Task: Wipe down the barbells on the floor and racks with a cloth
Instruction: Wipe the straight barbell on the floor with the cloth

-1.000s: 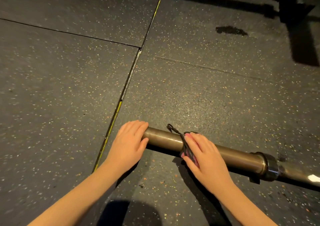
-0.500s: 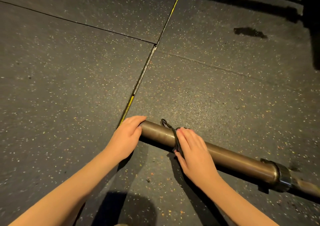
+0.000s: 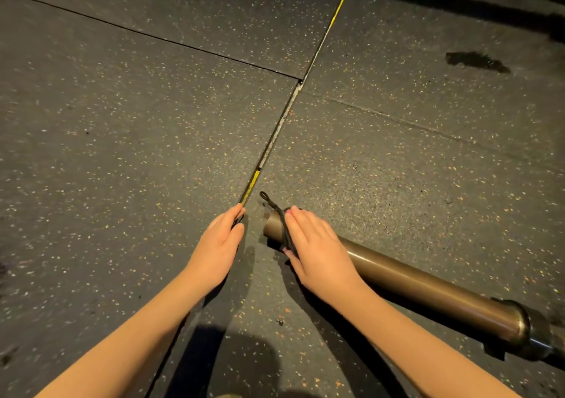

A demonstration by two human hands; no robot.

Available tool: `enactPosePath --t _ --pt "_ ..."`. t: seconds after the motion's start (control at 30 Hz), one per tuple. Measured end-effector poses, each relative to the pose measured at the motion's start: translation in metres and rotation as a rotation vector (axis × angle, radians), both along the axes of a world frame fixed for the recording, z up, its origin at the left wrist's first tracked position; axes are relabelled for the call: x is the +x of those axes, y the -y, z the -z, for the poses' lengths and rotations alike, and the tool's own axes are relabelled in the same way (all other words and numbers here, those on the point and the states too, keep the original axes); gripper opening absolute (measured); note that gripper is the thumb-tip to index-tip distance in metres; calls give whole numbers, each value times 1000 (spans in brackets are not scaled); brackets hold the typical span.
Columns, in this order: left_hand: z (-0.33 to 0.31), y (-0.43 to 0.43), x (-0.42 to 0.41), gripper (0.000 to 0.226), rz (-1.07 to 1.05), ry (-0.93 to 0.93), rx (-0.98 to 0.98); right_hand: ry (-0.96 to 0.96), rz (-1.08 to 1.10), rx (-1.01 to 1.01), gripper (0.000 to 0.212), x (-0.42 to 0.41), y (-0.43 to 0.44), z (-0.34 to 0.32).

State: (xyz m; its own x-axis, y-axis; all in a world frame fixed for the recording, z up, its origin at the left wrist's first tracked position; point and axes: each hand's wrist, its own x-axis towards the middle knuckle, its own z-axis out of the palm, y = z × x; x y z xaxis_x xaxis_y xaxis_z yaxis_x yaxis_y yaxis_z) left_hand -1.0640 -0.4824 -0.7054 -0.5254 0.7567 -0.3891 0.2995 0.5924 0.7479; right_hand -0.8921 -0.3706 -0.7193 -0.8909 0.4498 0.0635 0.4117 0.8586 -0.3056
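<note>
While pressing cloth flat-fingered under right hand onto barbell tip, withdrew left hand, fingers straight and together, just left of that tip; sleeve pass judged nearly finished.

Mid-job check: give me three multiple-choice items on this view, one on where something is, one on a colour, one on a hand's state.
1. Where is the cloth?
A. under the right hand, at the barbell end
B. lying loose by the collar
C. in the left hand

2. What colour is the stripe in the floor seam?
A. red
B. yellow
C. blue

3. How is the left hand?
A. gripping the barbell
B. clenched in a fist
C. fingers straight, clear of the barbell

Answers:
1 A, its dark edge shows beside the fingers.
2 B, it is plainly yellow.
3 C, a gap shows between it and the bar end.
</note>
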Motion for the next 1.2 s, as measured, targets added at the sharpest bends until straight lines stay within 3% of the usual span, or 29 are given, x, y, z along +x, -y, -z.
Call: enactPosePath --t 0.13,0.33,0.57,0.73,0.83,0.93,1.07,1.2 --pt "2 -2 1 42 -24 -102 2 -17 -71 2 64 -26 -7 -4" --pt "-1 -8 -3 40 -54 -102 10 49 -121 104 74 20 -13 -5" --pt "-3 -11 -7 39 -39 -140 18 31 -144 95 69 -18 -7 -2" --pt "-6 -29 3 44 115 -134 24 29 -30 76 76 53 -14 1" --pt "-7 -35 14 47 295 -276 35 36 75 55 73 65 -13 2" --pt "0 -41 24 65 476 -464 16 16 86 11 62 38 -13 1" --pt "13 -52 33 65 501 -618 -50 54 55 -18 58 57 -23 2" --pt "20 -59 31 55 508 -725 -32 47 200 33 59 112 -26 3"
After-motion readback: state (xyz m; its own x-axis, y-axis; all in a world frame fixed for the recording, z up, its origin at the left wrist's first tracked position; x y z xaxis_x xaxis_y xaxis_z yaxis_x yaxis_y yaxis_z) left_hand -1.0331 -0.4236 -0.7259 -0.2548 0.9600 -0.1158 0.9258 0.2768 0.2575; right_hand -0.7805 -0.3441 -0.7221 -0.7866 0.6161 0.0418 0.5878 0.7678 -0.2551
